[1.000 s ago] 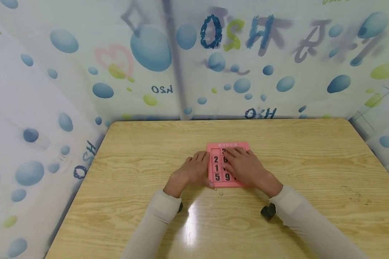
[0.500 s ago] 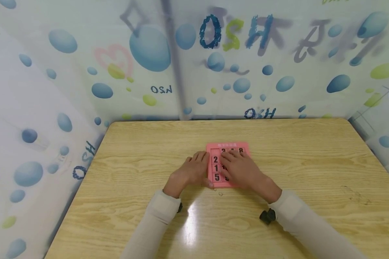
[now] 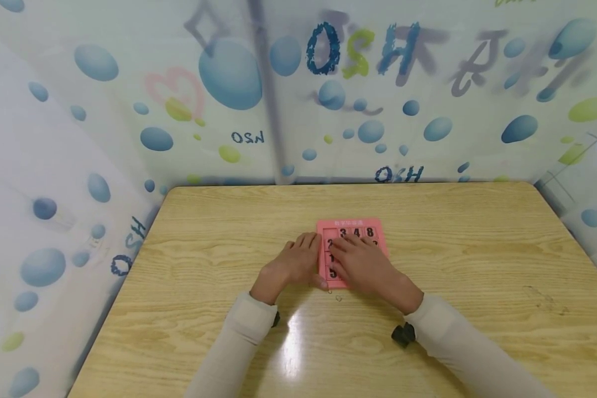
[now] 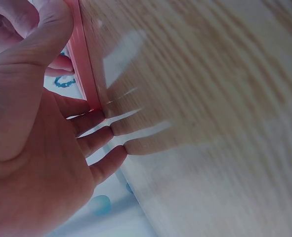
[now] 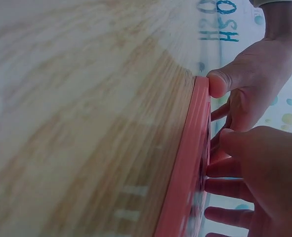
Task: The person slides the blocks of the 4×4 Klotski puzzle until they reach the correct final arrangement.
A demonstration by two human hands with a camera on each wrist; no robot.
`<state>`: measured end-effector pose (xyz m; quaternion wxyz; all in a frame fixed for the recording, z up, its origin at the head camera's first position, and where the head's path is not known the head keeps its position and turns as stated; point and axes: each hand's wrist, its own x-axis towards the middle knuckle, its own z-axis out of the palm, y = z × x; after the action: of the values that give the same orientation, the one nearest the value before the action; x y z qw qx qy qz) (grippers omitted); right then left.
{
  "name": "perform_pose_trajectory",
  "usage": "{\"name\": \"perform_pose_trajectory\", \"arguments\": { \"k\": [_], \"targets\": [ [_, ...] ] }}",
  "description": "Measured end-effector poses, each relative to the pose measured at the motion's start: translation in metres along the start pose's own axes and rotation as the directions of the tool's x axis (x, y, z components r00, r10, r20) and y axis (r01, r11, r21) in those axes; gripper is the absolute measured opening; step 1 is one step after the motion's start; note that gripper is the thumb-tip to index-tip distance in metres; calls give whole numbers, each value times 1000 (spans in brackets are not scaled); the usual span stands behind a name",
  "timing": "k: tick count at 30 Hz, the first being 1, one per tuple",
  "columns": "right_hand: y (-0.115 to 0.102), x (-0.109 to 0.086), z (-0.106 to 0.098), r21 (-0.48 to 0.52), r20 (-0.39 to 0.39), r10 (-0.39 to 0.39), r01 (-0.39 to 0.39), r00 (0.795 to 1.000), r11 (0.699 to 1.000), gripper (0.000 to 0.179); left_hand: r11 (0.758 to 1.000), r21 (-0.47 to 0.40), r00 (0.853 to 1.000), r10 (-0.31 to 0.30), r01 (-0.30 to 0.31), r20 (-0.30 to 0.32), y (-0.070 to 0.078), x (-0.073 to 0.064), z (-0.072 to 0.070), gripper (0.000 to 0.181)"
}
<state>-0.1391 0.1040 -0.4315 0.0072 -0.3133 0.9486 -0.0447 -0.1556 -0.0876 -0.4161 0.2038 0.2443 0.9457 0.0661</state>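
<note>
A pink number sliding puzzle (image 3: pixel 384 251) lies flat on the table, with black numerals on its tiles. Its top-left cell holds no tile; 3, 4 and 8 show along the top row. My left hand (image 3: pixel 293 262) rests at the puzzle's left side, fingers fairly straight along the edge and thumb at the near-left corner. In the left wrist view, several left fingertips (image 4: pixel 117 153) touch the tabletop. Over the tiles lies my right hand (image 3: pixel 365 265), its extended fingertips on the left columns. It hides most of the lower rows.
The wood-grain table (image 3: pixel 219 221) extends around the puzzle. Two tiny loop-shaped bits or marks (image 3: pixel 339 298) lie just in front of it. A patterned curtain wall (image 3: pixel 298 110) stands along the table's back edge and left side.
My right hand has slid left and slightly nearer across the tiles, uncovering 3, 4 and 8 in the top row. The left hand and the puzzle frame stay in place.
</note>
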Motion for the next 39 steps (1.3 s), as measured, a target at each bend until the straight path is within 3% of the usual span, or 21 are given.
{"name": "perform_pose_trajectory", "arguments": {
  "k": [18,39],
  "targets": [
    [0,9,4,0,48,73,-73,996,997,54,1000,-14,1000,-8,8,3,-1,1,0,117],
    [3,13,3,2,35,64,-64,997,998,55,1000,-8,1000,3,-3,1,0,1,-1,118]
  ]
}}
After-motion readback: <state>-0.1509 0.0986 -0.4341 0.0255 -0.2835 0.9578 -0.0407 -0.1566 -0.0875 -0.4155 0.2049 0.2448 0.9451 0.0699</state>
